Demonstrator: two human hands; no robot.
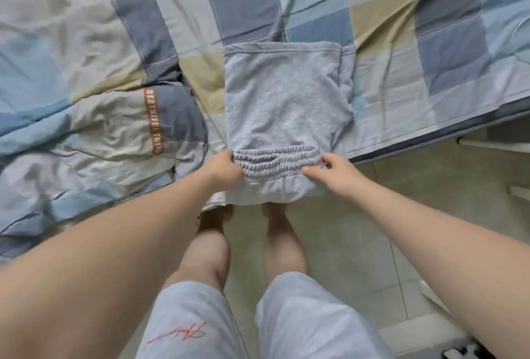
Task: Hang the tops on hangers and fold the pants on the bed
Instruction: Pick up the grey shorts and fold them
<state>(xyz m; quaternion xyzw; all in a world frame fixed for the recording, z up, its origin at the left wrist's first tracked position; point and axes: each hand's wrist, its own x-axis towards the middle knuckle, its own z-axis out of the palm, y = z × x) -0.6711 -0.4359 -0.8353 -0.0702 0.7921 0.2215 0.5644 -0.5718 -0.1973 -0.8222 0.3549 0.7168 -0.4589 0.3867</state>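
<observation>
Grey pants (286,100) lay flat on bed (430,43) edge, near end overhanging; left hand (222,168) and right hand (335,172) each had a closed grip pinching the elastic waistband (276,162) ends

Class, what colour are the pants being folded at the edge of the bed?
The pants are light grey, seen in the head view.
</observation>
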